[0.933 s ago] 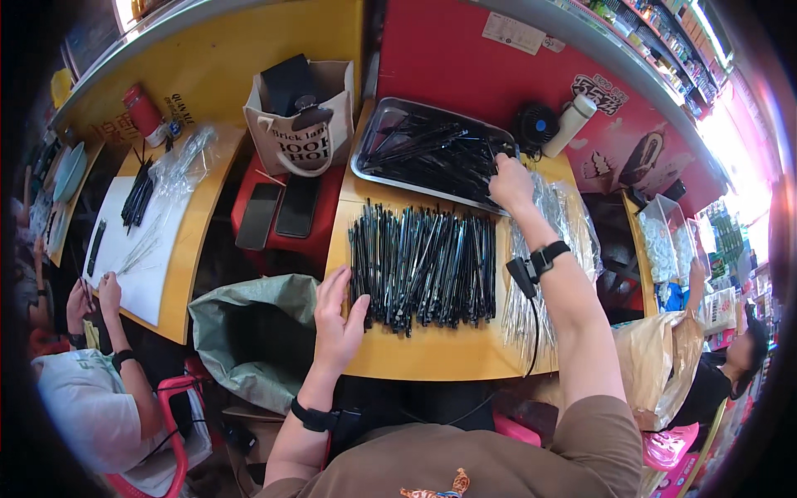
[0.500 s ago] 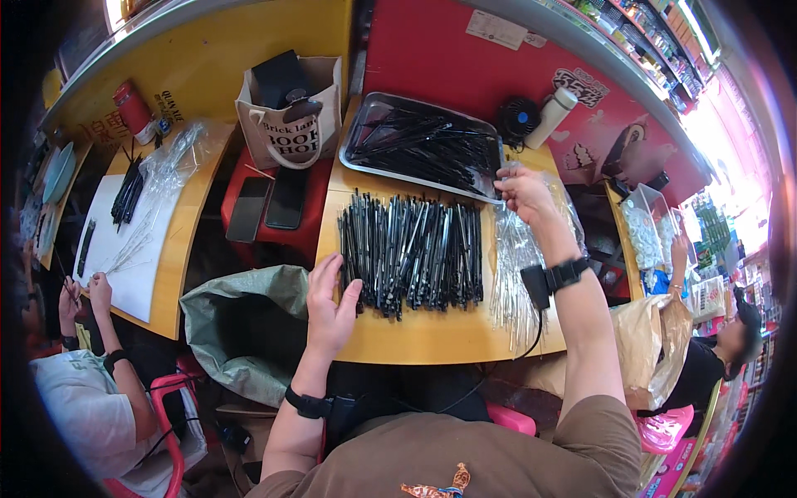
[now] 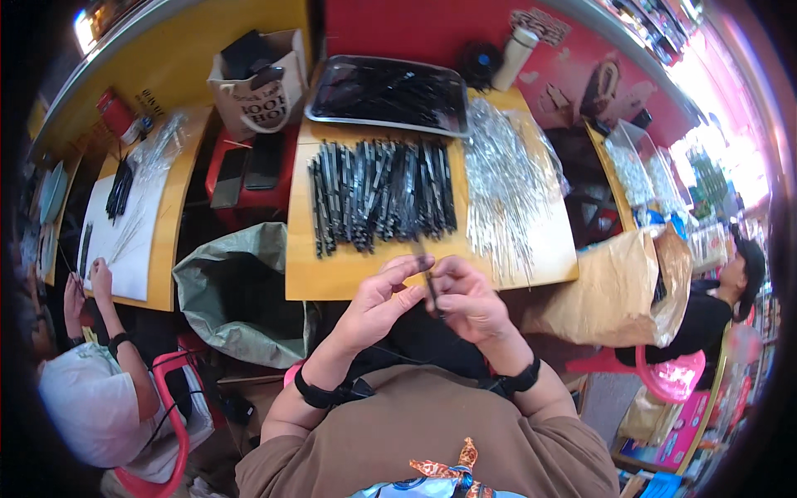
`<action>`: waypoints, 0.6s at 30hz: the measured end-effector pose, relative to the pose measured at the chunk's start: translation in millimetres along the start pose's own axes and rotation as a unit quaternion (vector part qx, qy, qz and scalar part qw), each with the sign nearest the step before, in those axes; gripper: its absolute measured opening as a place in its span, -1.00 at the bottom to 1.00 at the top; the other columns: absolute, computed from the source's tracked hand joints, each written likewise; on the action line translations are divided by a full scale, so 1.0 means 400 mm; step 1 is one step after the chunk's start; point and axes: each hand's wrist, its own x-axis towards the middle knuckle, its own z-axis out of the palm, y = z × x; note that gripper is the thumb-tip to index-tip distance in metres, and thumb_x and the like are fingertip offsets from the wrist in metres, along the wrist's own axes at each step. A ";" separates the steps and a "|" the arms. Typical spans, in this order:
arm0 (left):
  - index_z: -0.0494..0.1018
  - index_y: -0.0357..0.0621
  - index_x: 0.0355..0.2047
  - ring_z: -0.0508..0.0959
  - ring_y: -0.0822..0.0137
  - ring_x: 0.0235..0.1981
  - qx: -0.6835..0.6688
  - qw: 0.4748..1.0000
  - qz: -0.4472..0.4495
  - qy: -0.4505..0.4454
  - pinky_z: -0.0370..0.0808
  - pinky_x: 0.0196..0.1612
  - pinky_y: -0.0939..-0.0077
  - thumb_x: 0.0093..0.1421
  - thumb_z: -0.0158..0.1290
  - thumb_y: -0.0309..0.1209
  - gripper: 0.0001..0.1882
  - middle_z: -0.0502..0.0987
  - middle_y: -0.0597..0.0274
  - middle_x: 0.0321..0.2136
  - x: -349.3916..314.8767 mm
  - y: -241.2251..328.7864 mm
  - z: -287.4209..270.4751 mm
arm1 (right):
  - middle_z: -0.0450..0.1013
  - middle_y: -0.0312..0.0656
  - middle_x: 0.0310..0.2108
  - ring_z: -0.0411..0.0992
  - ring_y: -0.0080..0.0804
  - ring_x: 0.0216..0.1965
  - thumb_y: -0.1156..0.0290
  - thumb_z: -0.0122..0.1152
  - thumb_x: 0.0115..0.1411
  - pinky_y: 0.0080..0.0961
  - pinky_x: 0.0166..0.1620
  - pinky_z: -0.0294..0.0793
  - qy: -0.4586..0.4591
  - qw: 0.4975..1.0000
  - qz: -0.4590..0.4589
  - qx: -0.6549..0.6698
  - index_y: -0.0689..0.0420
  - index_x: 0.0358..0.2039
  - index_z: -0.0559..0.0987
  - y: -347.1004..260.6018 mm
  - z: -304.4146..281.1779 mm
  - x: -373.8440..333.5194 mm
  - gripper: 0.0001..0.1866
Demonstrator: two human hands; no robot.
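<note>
Brings the right hand [image 3: 471, 302] back from the metal tray [image 3: 383, 127] and the left hand [image 3: 372, 309] away from the row of black sticks [image 3: 382, 195] since the earlier frame. Now has both close together by the front edge of the wooden table [image 3: 353, 274]. Pinches one blurry stick [image 3: 429, 282] between the right fingers, in the middle of the two hands. Bends the left fingers close to it; cannot tell any grip there. Has silver wires [image 3: 501, 195] to the right of the row.

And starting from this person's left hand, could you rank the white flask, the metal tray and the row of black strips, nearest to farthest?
In the head view, from the left hand:
1. Row of black strips: just ahead.
2. Metal tray: directly beyond the row.
3. White flask: farthest, off past the tray's right end.
</note>
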 end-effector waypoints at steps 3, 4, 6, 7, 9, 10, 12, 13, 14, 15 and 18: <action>0.45 -0.29 -0.05 0.45 0.42 -0.12 -0.027 0.998 -0.059 0.015 0.43 -0.16 0.62 0.20 0.04 -0.55 -0.71 0.42 0.17 -0.03 -0.021 -0.016 0.017 | 0.48 -0.31 -0.37 0.47 -0.59 -0.34 0.60 0.20 0.12 -0.77 -0.41 0.37 -0.007 0.998 0.032 0.047 0.10 -0.19 0.44 0.052 -0.027 -0.019 -0.76; 0.46 -0.28 -0.08 0.48 0.47 -0.19 -0.064 0.997 -0.048 0.010 0.44 -0.22 0.66 0.19 0.04 -0.56 -0.74 0.43 0.12 -0.02 -0.026 -0.018 0.021 | 0.49 -0.30 -0.34 0.47 -0.61 -0.34 0.57 0.21 0.13 -0.76 -0.41 0.37 0.003 0.999 0.036 0.031 0.10 -0.29 0.48 0.054 -0.031 -0.027 -0.86; 0.47 -0.27 -0.11 0.49 0.48 -0.21 -0.091 0.993 -0.070 -0.001 0.44 -0.24 0.66 0.20 0.04 -0.57 -0.76 0.44 0.12 -0.04 -0.038 -0.024 0.024 | 0.49 -0.31 -0.34 0.46 -0.63 -0.35 0.56 0.22 0.13 -0.77 -0.41 0.37 0.009 0.999 0.036 0.010 0.11 -0.34 0.49 0.049 -0.026 -0.047 -0.89; 0.47 -0.26 -0.14 0.50 0.49 -0.23 -0.119 0.989 -0.086 -0.006 0.45 -0.27 0.67 0.20 0.03 -0.58 -0.79 0.46 0.11 -0.05 -0.041 -0.026 0.025 | 0.49 -0.32 -0.33 0.45 -0.64 -0.35 0.55 0.22 0.13 -0.77 -0.41 0.37 0.009 0.999 0.042 -0.015 0.11 -0.38 0.50 0.046 -0.024 -0.052 -0.92; 0.46 -0.27 -0.21 0.51 0.49 -0.26 -0.103 0.991 -0.081 0.004 0.45 -0.28 0.64 0.22 0.01 -0.57 -0.87 0.50 0.10 -0.11 -0.039 -0.035 0.030 | 0.49 -0.33 -0.37 0.42 -0.67 -0.38 0.54 0.22 0.13 -0.76 -0.40 0.36 0.027 0.996 0.033 -0.076 0.15 -0.41 0.52 0.039 -0.029 -0.061 -0.96; 0.43 -0.27 -0.22 0.53 0.42 -0.23 -0.077 0.995 -0.063 0.023 0.47 -0.32 0.64 0.23 -0.01 -0.54 -0.88 0.51 0.06 -0.14 -0.039 -0.043 0.029 | 0.48 -0.34 -0.39 0.41 -0.66 -0.40 0.54 0.21 0.14 -0.73 -0.39 0.37 0.070 0.979 0.005 -0.192 0.18 -0.39 0.53 0.025 -0.023 -0.068 -0.97; 0.32 -0.28 -0.20 0.59 0.29 -0.30 -0.047 0.995 -0.075 0.042 0.50 -0.52 0.64 0.28 -0.09 -0.50 -0.88 0.53 -0.06 -0.23 -0.036 -0.028 0.032 | 0.48 -0.29 -0.46 0.38 -0.65 -0.44 0.55 0.19 0.13 -0.65 -0.37 0.39 0.139 0.903 -0.120 -0.388 0.25 -0.37 0.54 0.007 -0.063 -0.079 -0.94; 0.32 -0.28 -0.20 0.59 0.29 -0.30 -0.047 0.995 -0.074 0.044 0.50 -0.52 0.64 0.28 -0.09 -0.50 -0.88 0.53 -0.06 -0.23 -0.038 -0.023 0.023 | 0.47 -0.21 -0.48 0.40 -0.58 -0.46 0.56 0.20 0.10 -0.61 -0.37 0.41 0.205 0.806 -0.175 -0.527 0.26 -0.39 0.53 -0.023 -0.089 -0.087 -0.93; 0.29 -0.28 -0.18 0.60 0.27 -0.35 -0.046 0.992 -0.112 0.038 0.50 -0.57 0.63 0.28 -0.09 -0.51 -0.87 0.53 -0.07 -0.26 -0.040 -0.018 0.009 | 0.44 -0.12 -0.51 0.42 -0.44 -0.50 0.59 0.20 0.04 -0.54 -0.40 0.41 0.234 0.712 -0.238 -0.618 0.27 -0.41 0.51 -0.058 -0.114 -0.084 -0.92; 0.26 -0.28 -0.17 0.61 0.24 -0.40 -0.047 0.987 -0.149 0.027 0.49 -0.62 0.63 0.28 -0.10 -0.51 -0.85 0.53 -0.09 -0.29 -0.038 -0.017 0.007 | 0.42 -0.08 -0.52 0.44 -0.24 -0.51 0.61 0.19 -0.02 -0.43 -0.42 0.41 0.273 0.666 -0.257 -0.645 0.28 -0.45 0.48 -0.077 -0.162 -0.084 -0.91; 0.22 -0.27 -0.13 0.61 0.24 -0.49 -0.039 0.986 -0.162 0.020 0.48 -0.65 0.66 0.27 -0.12 -0.55 -0.82 0.51 -0.03 -0.38 -0.032 -0.030 0.023 | 0.43 -0.05 -0.50 0.45 -0.13 -0.48 0.58 0.17 -0.02 -0.32 -0.42 0.41 0.280 0.637 -0.220 -0.684 0.26 -0.47 0.46 -0.113 -0.222 -0.072 -0.92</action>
